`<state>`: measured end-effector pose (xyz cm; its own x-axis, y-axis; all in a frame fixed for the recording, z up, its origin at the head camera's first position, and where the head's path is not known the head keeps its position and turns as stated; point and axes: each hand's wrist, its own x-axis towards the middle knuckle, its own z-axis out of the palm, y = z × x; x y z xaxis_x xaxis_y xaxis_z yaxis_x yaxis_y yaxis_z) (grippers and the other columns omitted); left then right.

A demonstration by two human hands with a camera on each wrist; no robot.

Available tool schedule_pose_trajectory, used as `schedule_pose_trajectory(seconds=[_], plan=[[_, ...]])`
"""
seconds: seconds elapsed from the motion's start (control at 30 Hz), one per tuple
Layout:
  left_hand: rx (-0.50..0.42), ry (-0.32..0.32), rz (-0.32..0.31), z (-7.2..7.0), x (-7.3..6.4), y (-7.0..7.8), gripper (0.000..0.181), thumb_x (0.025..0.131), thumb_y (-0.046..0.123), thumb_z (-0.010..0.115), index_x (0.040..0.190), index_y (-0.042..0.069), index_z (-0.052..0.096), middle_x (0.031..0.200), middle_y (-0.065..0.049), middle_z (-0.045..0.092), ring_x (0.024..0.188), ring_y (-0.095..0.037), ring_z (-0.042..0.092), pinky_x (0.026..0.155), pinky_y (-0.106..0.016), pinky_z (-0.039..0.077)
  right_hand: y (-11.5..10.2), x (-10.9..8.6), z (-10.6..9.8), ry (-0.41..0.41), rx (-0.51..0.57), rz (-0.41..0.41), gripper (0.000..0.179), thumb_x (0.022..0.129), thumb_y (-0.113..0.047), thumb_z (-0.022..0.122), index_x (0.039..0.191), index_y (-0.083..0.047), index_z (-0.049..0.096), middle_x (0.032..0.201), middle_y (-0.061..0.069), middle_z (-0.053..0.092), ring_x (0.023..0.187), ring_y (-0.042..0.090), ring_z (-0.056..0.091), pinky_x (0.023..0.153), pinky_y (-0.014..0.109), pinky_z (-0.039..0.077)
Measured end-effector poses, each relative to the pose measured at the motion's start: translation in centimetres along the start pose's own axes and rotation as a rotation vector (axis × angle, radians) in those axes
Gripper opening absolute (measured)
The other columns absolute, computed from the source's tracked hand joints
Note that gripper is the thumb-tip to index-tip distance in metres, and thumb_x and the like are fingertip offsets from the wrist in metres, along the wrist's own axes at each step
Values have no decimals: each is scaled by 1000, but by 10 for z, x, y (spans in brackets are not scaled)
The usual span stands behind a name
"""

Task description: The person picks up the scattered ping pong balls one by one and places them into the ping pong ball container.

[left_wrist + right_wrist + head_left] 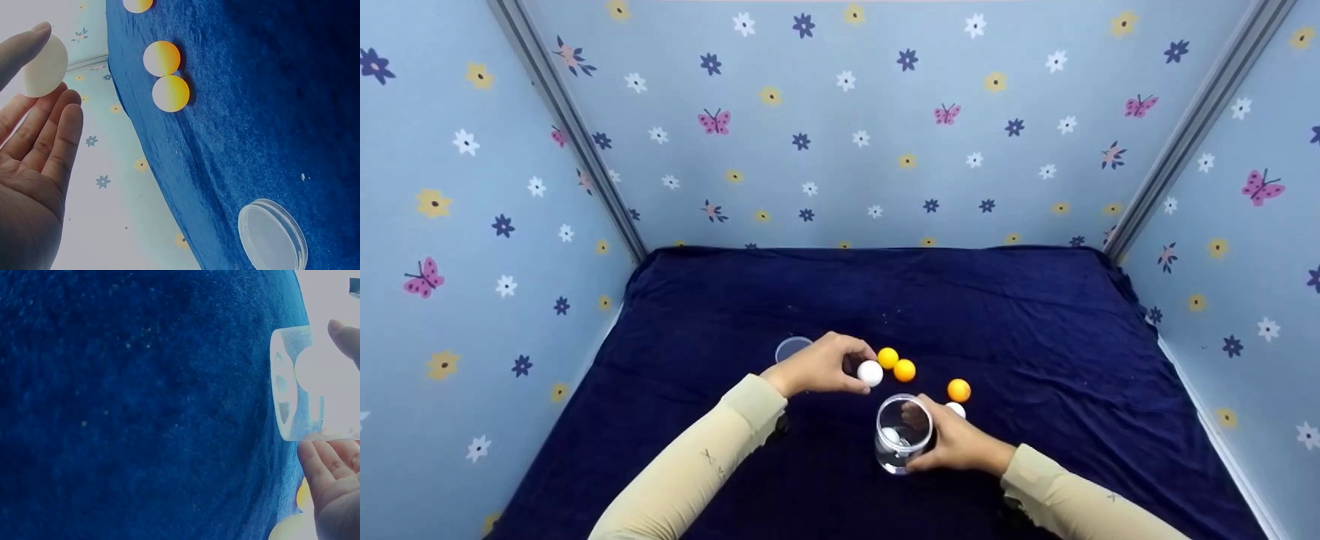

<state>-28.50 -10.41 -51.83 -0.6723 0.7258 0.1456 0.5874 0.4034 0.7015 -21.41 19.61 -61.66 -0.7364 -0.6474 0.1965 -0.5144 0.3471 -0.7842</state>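
Observation:
Between thumb and fingers, my left hand (830, 364) pinches a white ping-pong ball (870, 373); the left wrist view shows this ball (46, 67) held off the cloth. My right hand (956, 437) grips a clear plastic jar (903, 435) around its side, mouth upward. Inside the jar lies a white ball (890, 436), also visible through the wall in the right wrist view. Two orange balls (904, 370) sit together just beyond the left hand's ball. Past the right hand are another orange ball (959, 390) and a white ball (955, 409), which that hand partly hides.
A clear round lid (273, 236) lies on the dark blue cloth (720, 315), partly behind the left hand in the head view. Blue flowered walls (825, 97) enclose the back and both sides, with grey metal strips (577, 127) at the corners.

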Motion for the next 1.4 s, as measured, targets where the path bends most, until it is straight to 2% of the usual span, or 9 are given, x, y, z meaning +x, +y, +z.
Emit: schedule_pose_trajectory(seconds=[0.13, 0.27, 0.4, 0.63, 0.93, 1.23, 1.4], plan=[[3, 3, 13, 1, 0, 5, 38, 82, 13, 94, 116, 5, 78, 105, -9, 81, 92, -31, 76, 85, -45, 64, -1, 0, -1, 1, 2, -2, 79, 69, -26, 104, 131, -4, 61, 123, 12, 74, 112, 34, 73, 104, 46, 58], [8, 2, 42, 4, 2, 10, 38, 82, 15, 95, 114, 5, 78, 103, -8, 80, 88, -21, 74, 83, -42, 65, -2, 0, -2, -1, 0, 1, 80, 69, -27, 105, 132, -4, 61, 124, 11, 73, 113, 34, 73, 105, 45, 58], [25, -5, 73, 6, 3, 13, 39, 82, 16, 95, 116, 5, 78, 106, -8, 80, 88, -14, 72, 83, -33, 63, -2, 1, -2, -2, 4, 0, 80, 69, -27, 105, 131, -3, 61, 124, 12, 73, 113, 34, 72, 105, 46, 57], [55, -13, 138, 12, 4, 16, 39, 82, 16, 95, 115, 5, 79, 107, -9, 77, 92, -17, 70, 84, -25, 59, 1, 1, -1, -4, 15, -3, 78, 69, -26, 105, 129, -3, 61, 121, 13, 73, 110, 35, 73, 103, 46, 58], [57, -42, 157, 19, 5, 21, 42, 82, 17, 95, 120, 6, 79, 111, -9, 76, 96, -20, 69, 88, -28, 60, 4, -1, -1, -13, -6, 23, 80, 70, -29, 104, 131, -2, 59, 124, 12, 73, 113, 32, 73, 105, 41, 58], [45, -58, 192, 27, 4, 26, 39, 83, 14, 93, 118, 5, 77, 112, -8, 77, 97, -18, 73, 90, -26, 61, 1, 0, 1, -6, 16, -9, 82, 69, -26, 104, 133, -2, 59, 124, 13, 74, 111, 35, 73, 104, 44, 58], [41, -72, 183, 29, 3, 26, 37, 83, 13, 93, 115, 6, 77, 111, -7, 78, 98, -22, 73, 91, -28, 61, 2, 0, 0, -8, 16, -6, 78, 70, -26, 104, 132, -10, 60, 125, 13, 73, 112, 35, 72, 105, 43, 57]])
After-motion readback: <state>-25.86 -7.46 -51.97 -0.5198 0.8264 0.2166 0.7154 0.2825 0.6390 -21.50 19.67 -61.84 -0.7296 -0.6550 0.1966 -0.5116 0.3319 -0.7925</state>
